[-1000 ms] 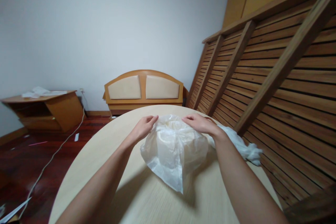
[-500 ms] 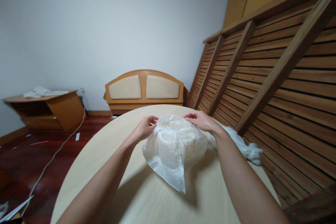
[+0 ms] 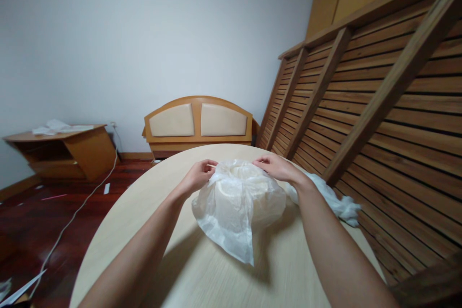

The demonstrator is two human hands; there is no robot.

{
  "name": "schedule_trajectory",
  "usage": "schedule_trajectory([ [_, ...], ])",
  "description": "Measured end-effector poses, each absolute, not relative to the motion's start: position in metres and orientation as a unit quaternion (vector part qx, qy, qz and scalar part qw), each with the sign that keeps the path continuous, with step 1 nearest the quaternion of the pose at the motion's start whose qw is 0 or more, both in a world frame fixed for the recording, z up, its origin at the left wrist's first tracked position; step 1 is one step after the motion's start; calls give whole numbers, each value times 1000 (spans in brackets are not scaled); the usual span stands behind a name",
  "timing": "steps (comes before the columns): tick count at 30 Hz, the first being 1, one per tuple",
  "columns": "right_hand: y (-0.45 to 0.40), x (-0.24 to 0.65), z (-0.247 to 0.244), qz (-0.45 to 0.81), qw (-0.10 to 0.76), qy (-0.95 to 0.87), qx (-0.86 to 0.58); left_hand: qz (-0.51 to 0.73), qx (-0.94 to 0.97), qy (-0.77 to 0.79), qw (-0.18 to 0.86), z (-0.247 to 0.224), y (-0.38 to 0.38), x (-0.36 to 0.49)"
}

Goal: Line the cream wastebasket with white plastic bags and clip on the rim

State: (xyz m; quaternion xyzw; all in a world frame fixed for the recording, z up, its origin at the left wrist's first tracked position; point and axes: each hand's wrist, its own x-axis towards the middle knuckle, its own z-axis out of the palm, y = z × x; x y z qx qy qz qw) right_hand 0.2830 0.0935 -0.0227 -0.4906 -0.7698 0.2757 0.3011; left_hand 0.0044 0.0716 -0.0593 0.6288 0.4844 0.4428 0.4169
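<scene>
One bag (image 3: pixel 234 202), fingers (image 3: pixel 260 160) either side

Crumpled, translucent white plastic bag (image 3: pixel 240 202), bunched, one corner pointing nearward.

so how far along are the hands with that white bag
Seemingly done: the white bag is draped round something pale. In hand: the left hand and right hand work at its top edge. Perhaps left: its front corner hangs loose, and no knot shows.
</scene>
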Motion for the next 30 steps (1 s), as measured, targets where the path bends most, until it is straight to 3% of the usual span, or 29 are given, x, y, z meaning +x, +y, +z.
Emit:
schedule_trajectory([
  [11,90,282,-23,289,304,-751,-510,437,636,505,388,-59,70,4],
  [20,85,293,-17,276,253,-784,-495,349,678,534,364,-61,70,-7],
  [26,76,309,-7,319,188,-799,-474,421,703,535,204,-27,54,-6],
  [30,68,317,0,353,170,-785,-480,360,796,421,242,2,19,2],
])
